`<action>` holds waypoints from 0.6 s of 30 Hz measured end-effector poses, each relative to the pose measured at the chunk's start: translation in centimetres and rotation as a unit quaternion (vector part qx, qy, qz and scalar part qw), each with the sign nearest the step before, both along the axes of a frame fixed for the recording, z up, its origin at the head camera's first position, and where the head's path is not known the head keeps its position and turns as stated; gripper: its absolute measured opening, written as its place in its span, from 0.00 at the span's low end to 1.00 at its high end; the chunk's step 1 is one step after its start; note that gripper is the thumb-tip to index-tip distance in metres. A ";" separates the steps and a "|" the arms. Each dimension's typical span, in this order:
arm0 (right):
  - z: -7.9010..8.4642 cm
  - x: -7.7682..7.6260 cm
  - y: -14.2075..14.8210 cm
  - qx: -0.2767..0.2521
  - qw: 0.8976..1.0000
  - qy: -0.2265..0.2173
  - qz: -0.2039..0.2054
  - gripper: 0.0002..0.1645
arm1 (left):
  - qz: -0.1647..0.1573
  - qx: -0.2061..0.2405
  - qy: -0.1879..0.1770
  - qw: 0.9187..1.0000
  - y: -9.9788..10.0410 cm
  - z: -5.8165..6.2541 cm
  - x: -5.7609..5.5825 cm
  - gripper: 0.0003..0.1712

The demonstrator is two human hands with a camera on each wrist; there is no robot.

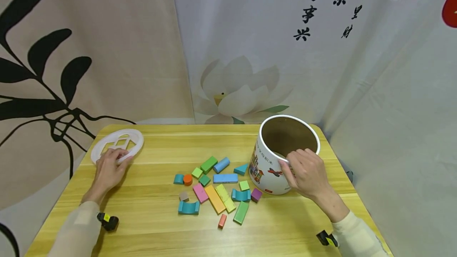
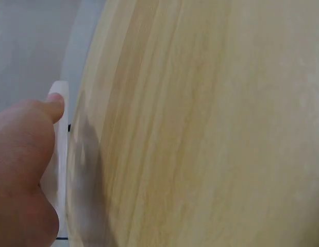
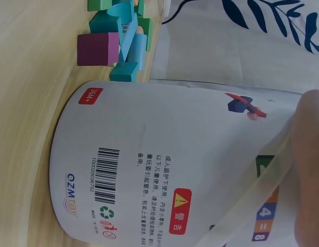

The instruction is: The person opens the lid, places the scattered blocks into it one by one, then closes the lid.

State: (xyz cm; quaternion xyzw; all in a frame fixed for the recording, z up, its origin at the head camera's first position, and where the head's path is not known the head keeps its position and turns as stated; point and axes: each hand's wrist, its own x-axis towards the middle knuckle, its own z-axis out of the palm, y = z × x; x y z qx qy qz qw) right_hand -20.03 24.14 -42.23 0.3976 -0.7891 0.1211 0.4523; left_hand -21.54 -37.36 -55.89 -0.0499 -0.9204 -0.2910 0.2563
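Note:
At the table's far left, my left hand pinches the near edge of a white round lid with shaped cutouts. The left wrist view shows that lid edge-on, the thumb on its rim and a shadow on the wood beside it. On the right side, my right hand grips the near rim of a white printed bucket, which stands upright with its mouth uncovered. A pale strap slants down the bucket's side from beneath that hand in the right wrist view.
Loose toy blocks lie mid-table left of the bucket, among them an orange plank, a blue bar, a purple cube and a teal arch. Printed curtains hang behind the wooden table.

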 end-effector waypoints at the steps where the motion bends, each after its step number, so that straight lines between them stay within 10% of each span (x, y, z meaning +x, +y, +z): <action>1: 0.0 0.0 0.0 0.000 1.000 0.001 0.000 0.27 | 0.000 -0.005 -0.009 1.000 -0.1 -0.1 -0.1 0.12; 18: 1.3 0.1 -0.1 0.052 0.999 -0.002 0.002 0.27 | 0.005 -0.041 -0.084 0.996 -0.3 -0.4 0.1 0.18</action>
